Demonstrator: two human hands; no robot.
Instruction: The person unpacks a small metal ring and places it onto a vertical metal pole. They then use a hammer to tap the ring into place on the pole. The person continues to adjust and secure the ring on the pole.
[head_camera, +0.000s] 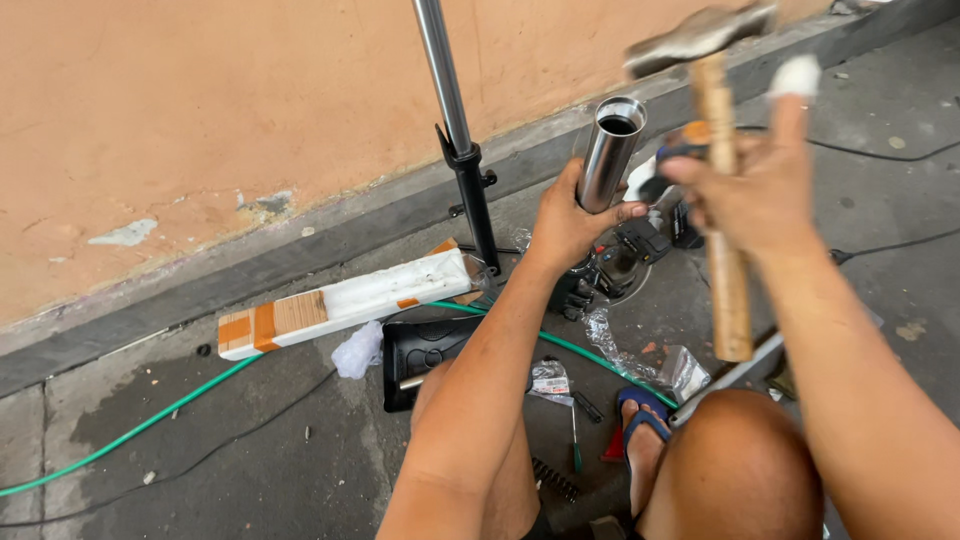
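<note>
A shiny steel tube stands nearly upright near the middle of the scene, its open mouth facing up, its lower end hidden behind the left hand. That hand's grip is wrapped tight round the tube's lower part, thumb across the front. Just to the right and higher, the right hand has its fingers pressed together round the wooden handle of a hammer; the index finger sticks up with a white wrap on its tip. The blurred metal hammer head sits above and right of the tube's mouth, not touching it.

Below the tube lies dark machine hardware on the concrete floor. A black tray rests by the left forearm, with clear plastic bags to its right, and a small screwdriver and a spring near one foot in a blue sandal. One green hose runs across the floor. A long white and orange box lies along the kerb, and a second tube on a black leg leans against the peach wall.
</note>
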